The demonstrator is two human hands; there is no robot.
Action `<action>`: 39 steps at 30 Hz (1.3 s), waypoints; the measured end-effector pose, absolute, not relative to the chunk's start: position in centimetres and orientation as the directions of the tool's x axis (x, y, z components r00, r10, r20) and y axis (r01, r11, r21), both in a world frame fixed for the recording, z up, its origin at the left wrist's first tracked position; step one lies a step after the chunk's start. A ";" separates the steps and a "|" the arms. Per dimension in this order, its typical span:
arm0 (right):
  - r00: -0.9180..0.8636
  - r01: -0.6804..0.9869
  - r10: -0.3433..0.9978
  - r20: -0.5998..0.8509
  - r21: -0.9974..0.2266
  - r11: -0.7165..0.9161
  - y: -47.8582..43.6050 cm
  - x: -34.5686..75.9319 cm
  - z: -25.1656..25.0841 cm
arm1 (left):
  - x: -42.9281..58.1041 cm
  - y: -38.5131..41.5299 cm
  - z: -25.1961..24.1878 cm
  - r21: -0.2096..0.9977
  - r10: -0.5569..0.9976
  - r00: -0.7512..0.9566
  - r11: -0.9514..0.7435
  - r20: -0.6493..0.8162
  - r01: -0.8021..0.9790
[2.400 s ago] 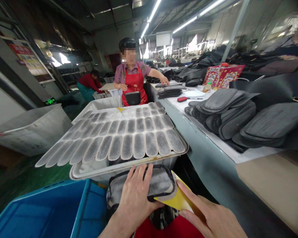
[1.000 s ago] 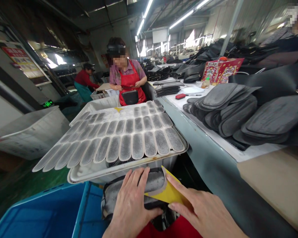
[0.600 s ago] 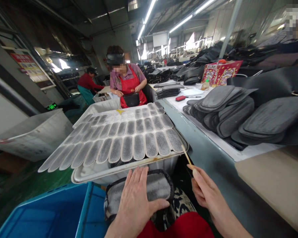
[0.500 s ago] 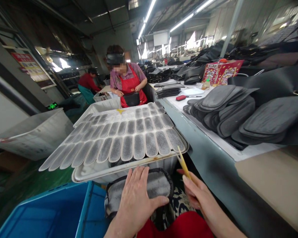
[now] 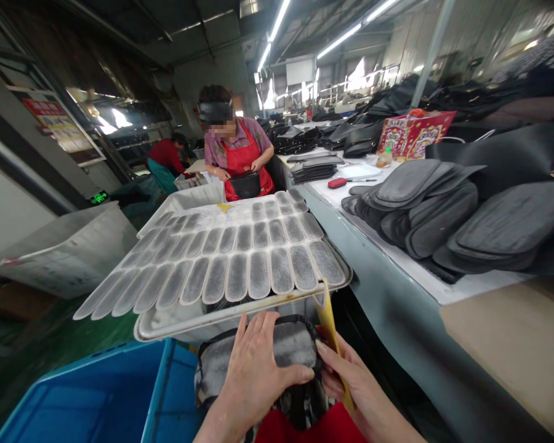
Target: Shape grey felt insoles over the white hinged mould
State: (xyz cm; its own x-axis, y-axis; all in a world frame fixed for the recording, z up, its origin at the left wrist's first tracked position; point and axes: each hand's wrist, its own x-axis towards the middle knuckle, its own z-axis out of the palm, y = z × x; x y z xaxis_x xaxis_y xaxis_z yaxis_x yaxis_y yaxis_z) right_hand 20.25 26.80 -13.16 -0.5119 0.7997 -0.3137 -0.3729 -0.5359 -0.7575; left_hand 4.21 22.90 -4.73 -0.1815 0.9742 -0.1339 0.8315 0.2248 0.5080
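Observation:
My left hand lies with fingers outstretched and thumb apart across a grey bag piece with black edging. This piece sits in my lap, its lower part hidden by the hand. At its right end, my right hand is closed around a thin, flat yellow strip, tilted with its tip upward. The thumb and fingertips of that hand touch the black edging. Just beyond, rows of grey oval pieces with pale borders cover a large pale tray.
A blue crate stands at my left, near a white bin. On the right, a worktable bears stacks of dark oval pieces and a red patterned box. Across the tray, a person in a red apron holds a black bag.
My right hand has moved left and inward with the yellow strip, from apart to touching the bag piece's right edge. The left hand has stayed in place.

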 end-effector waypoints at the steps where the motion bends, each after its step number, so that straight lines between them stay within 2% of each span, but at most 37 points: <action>1: -0.518 -0.386 0.796 -0.312 -0.746 -0.543 26.4 20.4 -13.5 | 4.1 22.8 -4.8 0.503 0.976 -0.172 0.217 -0.135 0.837; 15: -0.375 -0.402 0.871 -0.319 -0.790 -0.462 24.8 18.9 -13.6 | 3.6 22.3 -5.5 0.364 0.983 -0.063 0.124 -0.175 0.923; 20: -0.310 -0.420 0.897 -0.316 -0.801 -0.427 24.7 17.8 -13.6 | 4.1 22.6 -5.5 0.346 0.976 -0.128 0.184 -0.179 0.920; 24: -0.350 -0.433 0.867 -0.355 -0.759 -0.486 25.1 18.4 -12.5 | 4.1 23.1 -5.7 0.391 0.979 -0.161 0.198 -0.125 0.899; 29: -0.457 -0.481 0.794 -0.400 -0.640 -0.599 25.4 20.1 -11.8 | 4.1 22.8 -5.7 0.424 0.982 -0.169 0.190 -0.089 0.885; 35: -0.348 -0.453 0.854 -0.387 -0.728 -0.515 24.8 19.2 -13.5 | 4.5 22.3 -5.5 0.406 0.980 -0.170 0.196 -0.101 0.893; 39: -0.218 -0.318 0.937 -0.271 -0.889 -0.331 24.8 18.6 -14.1 | 4.8 22.7 -5.4 0.410 0.979 -0.184 0.205 -0.091 0.889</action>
State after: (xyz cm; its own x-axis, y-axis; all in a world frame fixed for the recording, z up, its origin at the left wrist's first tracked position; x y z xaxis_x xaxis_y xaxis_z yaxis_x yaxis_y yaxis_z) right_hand 18.59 24.81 -14.07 -0.2180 0.9375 -0.2713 -0.3176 -0.3310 -0.8886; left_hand 4.82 22.66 -5.43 -0.1835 0.9788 -0.0908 0.8888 0.2047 0.4099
